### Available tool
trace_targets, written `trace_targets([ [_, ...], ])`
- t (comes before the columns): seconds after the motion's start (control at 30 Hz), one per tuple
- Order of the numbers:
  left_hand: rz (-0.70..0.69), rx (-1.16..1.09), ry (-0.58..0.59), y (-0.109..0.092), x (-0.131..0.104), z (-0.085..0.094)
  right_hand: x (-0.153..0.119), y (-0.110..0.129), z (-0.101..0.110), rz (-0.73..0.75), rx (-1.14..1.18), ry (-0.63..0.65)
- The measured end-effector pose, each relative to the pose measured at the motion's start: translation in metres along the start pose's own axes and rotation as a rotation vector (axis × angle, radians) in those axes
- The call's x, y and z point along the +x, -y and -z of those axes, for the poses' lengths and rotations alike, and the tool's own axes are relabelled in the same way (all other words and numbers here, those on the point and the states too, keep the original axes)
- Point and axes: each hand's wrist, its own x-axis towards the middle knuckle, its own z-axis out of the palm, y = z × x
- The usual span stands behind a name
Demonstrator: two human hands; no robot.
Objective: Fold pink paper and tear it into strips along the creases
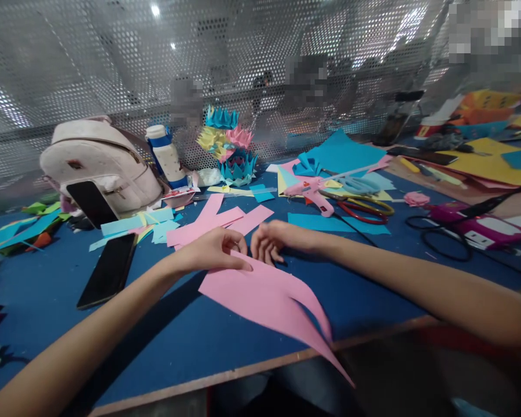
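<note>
My left hand (219,252) pinches a sheet of pink paper (260,295) near its upper edge, thumb on top. A long slit parts the sheet at its right end, and two curved strips droop over the table's front edge. Just beyond the sheet's upper edge is my right hand (273,240), its fingers loosely bent and a little apart. Nothing shows between those fingers, though their undersides are hidden. Behind my hands lie cut pink paper strips (211,217), crossing one another.
On the blue table (156,341) are a phone (108,272), a pink glue gun (310,192), red-handled scissors (364,211) and a purple device (481,226) with a black cable. Behind stand a backpack (99,156), a bottle (165,153) and folded paper flowers (228,142) before a perforated metal screen.
</note>
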Motion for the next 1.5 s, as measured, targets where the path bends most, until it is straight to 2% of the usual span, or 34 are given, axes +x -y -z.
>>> trace_targets([
  [0.07, -0.021, 0.026, -0.175, 0.003, 0.005, -0.003, -0.004, 0.003, -0.010, 0.050, -0.278, -0.013],
  [0.13, 0.004, -0.045, -0.312, 0.006, 0.008, -0.003, -0.005, 0.005, -0.015, 0.113, -0.426, -0.132],
  [0.23, 0.045, -0.236, -0.406, 0.010, 0.009, 0.000, -0.004, 0.005, -0.011, 0.154, -0.344, -0.303],
  [0.3, 0.028, -0.311, -0.411, 0.014, 0.010, 0.001, -0.002, 0.003, -0.005, 0.160, -0.222, -0.339],
  [0.4, 0.001, -0.297, -0.379, 0.017, 0.011, 0.000, 0.000, -0.001, 0.000, 0.140, -0.176, -0.273],
  [0.47, -0.004, -0.244, -0.310, 0.016, 0.011, -0.002, 0.000, -0.003, 0.000, 0.128, -0.199, -0.244],
  [0.57, -0.026, -0.152, -0.203, 0.015, 0.011, -0.005, 0.000, -0.002, -0.002, 0.134, -0.174, -0.280],
  [0.63, -0.052, -0.097, -0.178, 0.017, 0.011, -0.006, 0.001, -0.001, -0.002, 0.143, -0.166, -0.301],
  [0.87, -0.147, 0.036, -0.209, 0.022, 0.015, -0.011, -0.001, 0.001, -0.005, 0.155, -0.238, -0.258],
  [1.2, -0.171, 0.208, -0.313, 0.019, 0.012, -0.014, -0.001, 0.002, -0.009, 0.183, -0.260, -0.270],
  [1.5, -0.227, 0.374, -0.307, 0.013, 0.007, -0.017, -0.001, 0.001, -0.013, 0.167, -0.247, -0.310],
])
